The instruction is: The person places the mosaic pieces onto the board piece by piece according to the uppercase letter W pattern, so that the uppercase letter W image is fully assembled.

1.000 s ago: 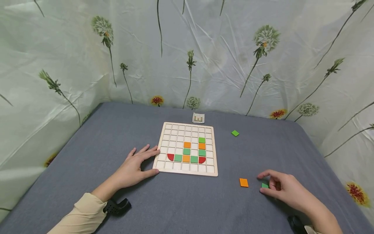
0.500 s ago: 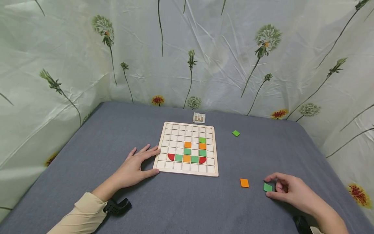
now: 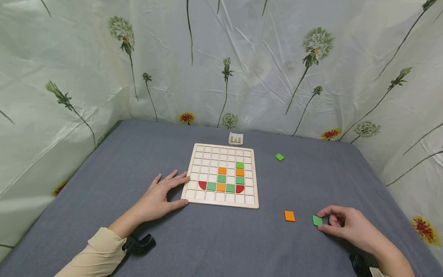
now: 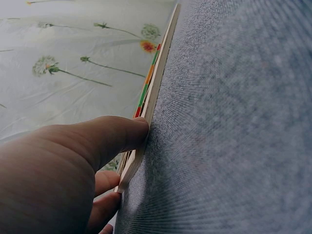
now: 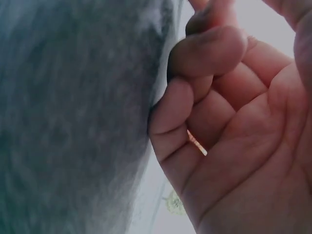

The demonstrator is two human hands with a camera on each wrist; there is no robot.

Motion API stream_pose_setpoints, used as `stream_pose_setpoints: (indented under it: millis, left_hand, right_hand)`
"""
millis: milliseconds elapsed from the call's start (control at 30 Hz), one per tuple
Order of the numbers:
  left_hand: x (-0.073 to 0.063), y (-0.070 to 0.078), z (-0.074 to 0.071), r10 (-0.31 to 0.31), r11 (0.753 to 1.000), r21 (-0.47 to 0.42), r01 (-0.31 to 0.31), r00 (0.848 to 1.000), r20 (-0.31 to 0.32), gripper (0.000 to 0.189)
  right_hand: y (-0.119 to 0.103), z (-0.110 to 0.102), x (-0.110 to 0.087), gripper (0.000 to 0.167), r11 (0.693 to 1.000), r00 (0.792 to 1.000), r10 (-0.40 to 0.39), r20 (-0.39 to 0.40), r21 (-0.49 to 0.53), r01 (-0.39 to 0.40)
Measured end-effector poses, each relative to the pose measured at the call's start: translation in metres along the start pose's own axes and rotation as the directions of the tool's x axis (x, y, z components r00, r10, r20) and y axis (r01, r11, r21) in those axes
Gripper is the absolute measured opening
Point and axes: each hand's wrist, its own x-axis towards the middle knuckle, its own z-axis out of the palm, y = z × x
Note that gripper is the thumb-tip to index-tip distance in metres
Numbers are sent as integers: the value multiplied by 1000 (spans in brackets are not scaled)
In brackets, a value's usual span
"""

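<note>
My left hand [image 3: 159,200] spreads its fingers against the left edge of a pale wooden grid board [image 3: 210,198], thumb at the near left corner. In the left wrist view the thumb tip lies on the board's rim [image 4: 155,97]. The board bears orange, green and red tiles in an E-like pattern. To its right, my right hand [image 3: 349,227] holds a green square tile [image 3: 317,221] by its edges between thumb and index finger, close over the table. The other fingers are curled in. The right wrist view shows the curled fingers and palm [image 5: 243,146]; the tile is hidden there.
An orange square tile [image 3: 289,216] lies left of my right hand. Farther back is a bright green tile [image 3: 279,157]. A small pattern card [image 3: 236,139] stands behind the board. A floral curtain [image 3: 263,77] surrounds the grey tablecloth [image 3: 145,142].
My right hand has shifted slightly right, and its thumb and index finger have drawn closer together at the green tile. More of that tile shows now. The left hand stays put.
</note>
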Motion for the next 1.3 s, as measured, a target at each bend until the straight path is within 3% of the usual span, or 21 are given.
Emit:
stream_pose_setpoints:
  millis: [233, 633, 933, 1300]
  left_hand:
    - [0, -1, 0, 4, 1000, 1, -4, 1000, 0, 67]
    - [0, -2, 1, -1, 1000, -1, 1, 1000, 1, 67]
    - [0, -2, 2, 3, 1000, -3, -3, 1000, -3, 67]
    - [0, 0, 1, 3, 1000, -28, -3, 1000, -5, 69]
  right_hand:
    - [-9, 1, 6, 25, 997, 999, -2, -39, -75, -1]
    - [-43, -9, 27, 17, 975, 972, -207, -114, -107, 195]
    - [-78, -7, 60, 19, 951, 955, -289, -71, -141, 277]
    - [-117, 2, 104, 22, 947, 957, -291, 21, -140, 291]
